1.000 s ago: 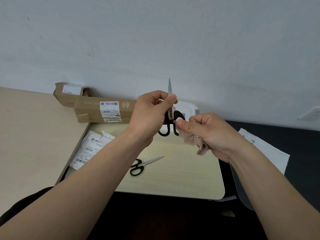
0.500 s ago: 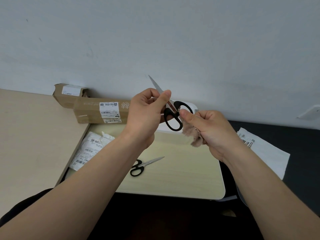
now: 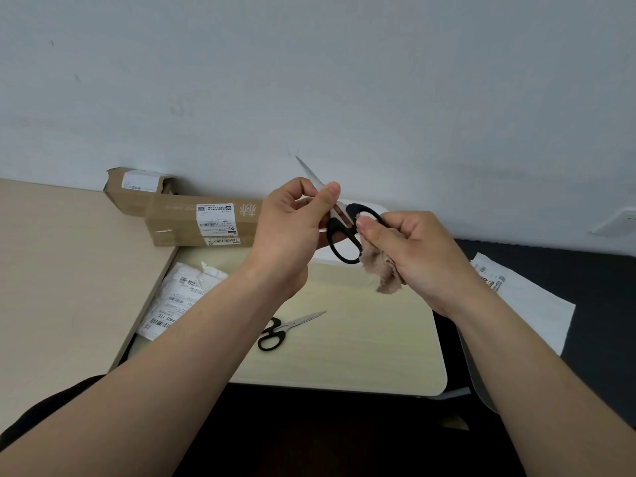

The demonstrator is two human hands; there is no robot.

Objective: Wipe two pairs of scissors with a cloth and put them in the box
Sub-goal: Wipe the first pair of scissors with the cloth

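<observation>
My left hand (image 3: 292, 228) pinches the blades of a black-handled pair of scissors (image 3: 340, 242), tip pointing up and left toward the wall. My right hand (image 3: 413, 256) grips a beige fuzzy cloth (image 3: 382, 270) and presses it against the black handle loops. A second, smaller pair of scissors (image 3: 282, 330) lies on the pale wooden board (image 3: 361, 339) below my hands, blades pointing right. A white box (image 3: 373, 208) shows only partly behind my hands, near the wall.
Two brown cardboard cartons (image 3: 192, 218) lie along the wall at left. A crumpled white mailer bag with labels (image 3: 179, 297) sits on the board's left side. Another white bag (image 3: 523, 301) lies on the dark surface at right. A tan desk (image 3: 62, 270) spreads left.
The held scissors tilted from upright to tip leaning left, with the handles swung right. My right hand with the cloth followed onto the handle loops.
</observation>
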